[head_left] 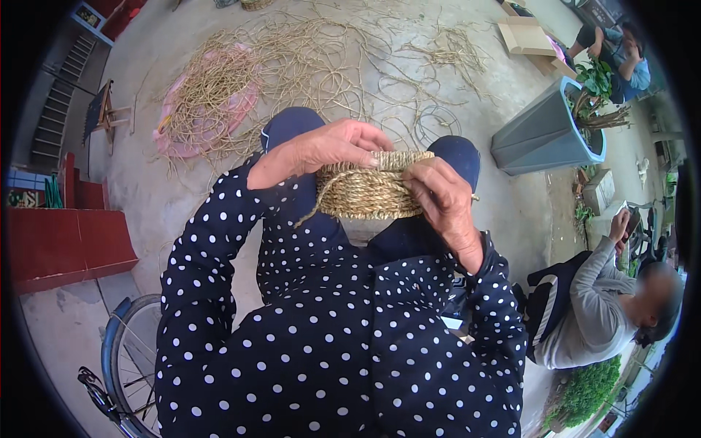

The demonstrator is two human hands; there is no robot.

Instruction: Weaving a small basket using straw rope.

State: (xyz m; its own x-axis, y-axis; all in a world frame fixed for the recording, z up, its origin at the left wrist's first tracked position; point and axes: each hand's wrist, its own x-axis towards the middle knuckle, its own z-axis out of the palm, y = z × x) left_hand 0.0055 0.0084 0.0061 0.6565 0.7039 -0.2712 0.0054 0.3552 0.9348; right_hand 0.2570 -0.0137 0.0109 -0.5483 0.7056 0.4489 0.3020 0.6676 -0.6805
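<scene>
No words, labels, brands, numbers or signs can be read, whether between the fingers (436, 175), beside them or well apart.

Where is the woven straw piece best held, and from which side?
Hold the woven straw piece probably at its right end, coming from the right, like the right hand: it stretches crosswise, and a loose strand hangs by its left end.

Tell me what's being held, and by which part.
A woven straw piece, gripped at its right end by the right hand; the left hand touches its upper edge.
</scene>
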